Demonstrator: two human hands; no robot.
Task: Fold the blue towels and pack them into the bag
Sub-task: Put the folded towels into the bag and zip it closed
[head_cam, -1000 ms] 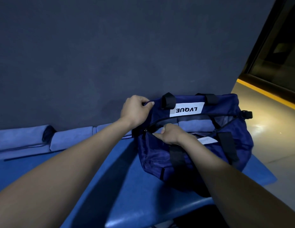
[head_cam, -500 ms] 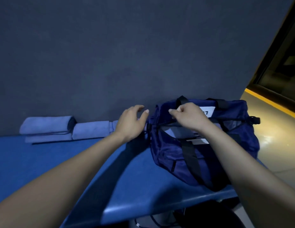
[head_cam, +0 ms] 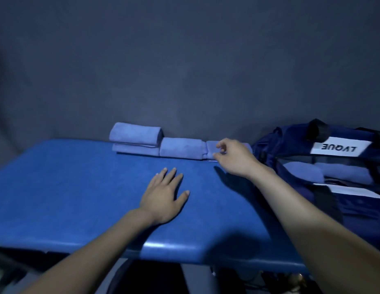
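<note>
A dark grey wall (head_cam: 184, 71) stands behind a blue padded table (head_cam: 78, 198) in dim light. Along the table's far edge, against the wall, lies a row of folded light-blue towels: two stacked at the left, the top towel (head_cam: 135, 133) on the bottom towel (head_cam: 135, 150), then a middle towel (head_cam: 182, 148) just beside them, then a right towel (head_cam: 212, 150) touching the middle one.

The right hand (head_cam: 234, 158) reaches to the right towel, its thumb and fingers curled in a narrow pinch at the towel's near edge; whether they have actually closed on the cloth is hard to tell through the blur. The left hand (head_cam: 164, 194) lies flat on the bare table nearer the camera, fingers straight and spread, holding nothing.

At the right end of the table sits a navy bag (head_cam: 295, 145) with black straps and a white label (head_cam: 340, 147) printed LVQUE, seen upside down. Its top gapes open, and packed towels (head_cam: 341, 172) of the same light blue show inside.
</note>
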